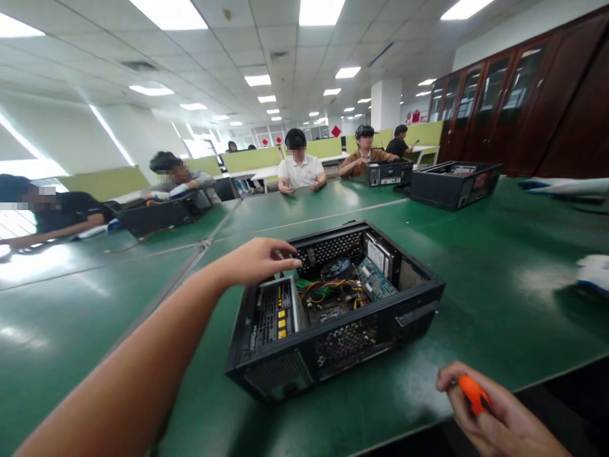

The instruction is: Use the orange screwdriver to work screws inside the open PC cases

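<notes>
An open black computer case [404,317] lies on its side on the green table [375,387]. Inside it are a power supply [273,311] at the left, coloured cables [328,289], a round fan [337,268], a blue-green circuit board [377,279] and a silver drive [380,254]. My left hand [261,259] is over the case's far left corner, fingers apart and holding nothing; whether it touches the rim is unclear. Near the table's front edge, to the right of the case, my right hand [480,403] is closed around an orange-handled tool [473,393]. The tool's tip is hidden.
Other open cases stand at the back right [447,190], back centre [380,174] and back left [162,216], with several people around the table. White gloves lie at the right [594,271]. A seam [190,257] crosses the table at the left.
</notes>
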The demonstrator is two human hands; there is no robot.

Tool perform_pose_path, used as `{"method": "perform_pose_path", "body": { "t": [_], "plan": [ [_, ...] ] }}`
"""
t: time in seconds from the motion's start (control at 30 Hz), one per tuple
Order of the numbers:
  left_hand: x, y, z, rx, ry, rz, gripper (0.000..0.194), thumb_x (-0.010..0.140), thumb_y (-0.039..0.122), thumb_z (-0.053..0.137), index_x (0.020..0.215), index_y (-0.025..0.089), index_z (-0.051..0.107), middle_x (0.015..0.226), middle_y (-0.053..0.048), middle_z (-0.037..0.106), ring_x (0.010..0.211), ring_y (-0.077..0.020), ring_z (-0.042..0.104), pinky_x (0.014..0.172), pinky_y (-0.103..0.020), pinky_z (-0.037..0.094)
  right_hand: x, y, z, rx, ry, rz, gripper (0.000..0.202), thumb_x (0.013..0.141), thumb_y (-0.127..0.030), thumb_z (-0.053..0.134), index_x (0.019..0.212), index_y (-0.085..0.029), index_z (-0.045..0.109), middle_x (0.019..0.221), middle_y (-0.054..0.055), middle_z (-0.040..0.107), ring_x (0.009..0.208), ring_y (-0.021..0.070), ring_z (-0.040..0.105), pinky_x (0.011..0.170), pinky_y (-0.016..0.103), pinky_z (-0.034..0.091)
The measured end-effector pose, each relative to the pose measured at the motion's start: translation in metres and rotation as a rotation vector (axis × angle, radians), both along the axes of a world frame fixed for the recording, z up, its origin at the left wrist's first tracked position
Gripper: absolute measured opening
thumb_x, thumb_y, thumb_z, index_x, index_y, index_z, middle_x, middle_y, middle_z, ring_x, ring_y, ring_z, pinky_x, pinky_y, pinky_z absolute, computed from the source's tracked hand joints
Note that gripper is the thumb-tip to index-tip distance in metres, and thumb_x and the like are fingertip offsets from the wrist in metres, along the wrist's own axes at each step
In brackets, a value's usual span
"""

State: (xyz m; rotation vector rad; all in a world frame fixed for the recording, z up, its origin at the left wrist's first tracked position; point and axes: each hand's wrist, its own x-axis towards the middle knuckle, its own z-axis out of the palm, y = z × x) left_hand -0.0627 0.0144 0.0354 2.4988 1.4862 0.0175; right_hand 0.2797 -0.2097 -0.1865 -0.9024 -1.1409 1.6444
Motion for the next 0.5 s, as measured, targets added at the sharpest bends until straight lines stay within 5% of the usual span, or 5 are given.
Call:
{"method": "perform_pose_path", "body": {
  "t": [0.07, 0.17, 0.33, 0.5],
  "plan": [
    [0.034, 0.023, -0.005, -0.022, 0.111, -0.057, 0.068, 0.080, 0.070, 0.052, 0.127, 0.022, 0.064, 0.118, -0.007, 0.074, 0.103, -0.0246, 0.069, 0.089, -0.031, 0.051, 0.005, 0.010, -0.005, -0.024, 0.123, -0.058, 0.055, 0.082, -0.068, 0.062, 0.113, -0.024, 0.054, 0.067, -0.008, 0.032, 0.047, 0.0031, 0.017, 0.043, 0.019, 0.014],
    [0.079, 0.056, -0.035, -0.067, 0.310, -0.034, 0.087, 0.076, 0.080, 0.047, 0.134, 0.016, 0.059, 0.133, -0.015, 0.065, 0.118, -0.0308, 0.063, 0.098, -0.035, 0.048, 0.015, 0.026, -0.017, -0.046, 0.269, -0.181, 0.043, 0.088, -0.061, 0.060, 0.110, -0.025, 0.054, 0.065, -0.009, 0.031, 0.045, 0.0026, 0.015, 0.042, 0.018, 0.014],
    [0.116, 0.087, -0.083, -0.166, 0.423, 0.082, 0.101, 0.068, 0.084, 0.050, 0.134, 0.008, 0.058, 0.141, -0.021, 0.058, 0.127, -0.0359, 0.057, 0.102, -0.037, 0.046, 0.025, 0.040, -0.036, -0.067, 0.395, -0.273, 0.028, 0.096, -0.050, 0.053, 0.110, -0.026, 0.053, 0.065, -0.009, 0.031, 0.043, 0.0027, 0.016, 0.040, 0.017, 0.017],
    [0.119, 0.075, -0.073, -0.038, 0.419, 0.085, 0.083, 0.069, 0.070, 0.057, 0.128, 0.011, 0.059, 0.125, -0.017, 0.068, 0.110, -0.0333, 0.067, 0.089, -0.036, 0.052, 0.024, 0.039, -0.043, -0.078, 0.361, -0.170, 0.031, 0.092, -0.051, 0.060, 0.109, -0.025, 0.053, 0.065, -0.008, 0.031, 0.044, 0.0027, 0.018, 0.039, 0.016, 0.015]
  ]
}}
